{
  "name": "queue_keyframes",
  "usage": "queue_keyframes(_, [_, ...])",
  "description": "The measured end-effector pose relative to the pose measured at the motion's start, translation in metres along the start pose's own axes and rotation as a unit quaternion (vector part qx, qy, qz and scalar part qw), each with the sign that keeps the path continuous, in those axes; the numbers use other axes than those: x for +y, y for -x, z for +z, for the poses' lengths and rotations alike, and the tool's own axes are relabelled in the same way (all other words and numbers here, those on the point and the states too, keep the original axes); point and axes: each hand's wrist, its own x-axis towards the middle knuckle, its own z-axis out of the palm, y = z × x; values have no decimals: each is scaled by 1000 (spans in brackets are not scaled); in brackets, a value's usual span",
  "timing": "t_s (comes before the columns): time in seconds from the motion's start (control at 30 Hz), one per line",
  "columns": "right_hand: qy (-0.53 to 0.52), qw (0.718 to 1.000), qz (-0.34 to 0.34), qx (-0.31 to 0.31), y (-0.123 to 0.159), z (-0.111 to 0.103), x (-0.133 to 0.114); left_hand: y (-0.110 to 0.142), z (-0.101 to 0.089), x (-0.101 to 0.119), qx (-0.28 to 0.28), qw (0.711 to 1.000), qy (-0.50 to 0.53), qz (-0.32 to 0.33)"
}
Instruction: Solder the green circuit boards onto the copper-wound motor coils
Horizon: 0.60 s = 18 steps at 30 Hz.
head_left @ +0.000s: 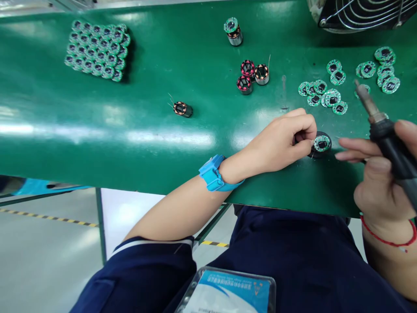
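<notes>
My left hand (286,139), a blue strap on its wrist, is closed in a pinch at the left edge of a small round green circuit board (322,143). What sits between its fingertips is hidden or too small to name. That board rests in a round black holder (329,150) on the green table. My right hand (378,182) grips a soldering iron (387,139) by its black handle, some fingers stretched towards the board. The iron's metal tip points up and left, raised apart from the board.
Loose round circuit boards (332,98) lie in several groups at the right. Wound motor stators (261,74) stand mid-table, one stator (183,109) lies further left, and another carries a board (231,25). Many assembled pieces (97,50) form a block at upper left. A fan (365,15) stands upper right.
</notes>
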Motion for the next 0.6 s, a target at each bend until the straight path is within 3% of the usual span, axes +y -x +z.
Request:
queue_keyframes(0.1, [67,994,-57,-62,-13,10,-7,0,1,0,-2,1000,-3,0])
queue_keyframes(0.2, [114,978,-54,-165,-17,13,-5,0,-1,-1,-3,1000,-7,5])
queue_keyframes(0.43, [118,977,-18,-175,-13,13,-3,2,-10,-6,-66,993,-51,88])
queue_keyframes(0.6, [111,978,-19,-174,-14,14,-2,4,-8,-6,-54,993,-56,90])
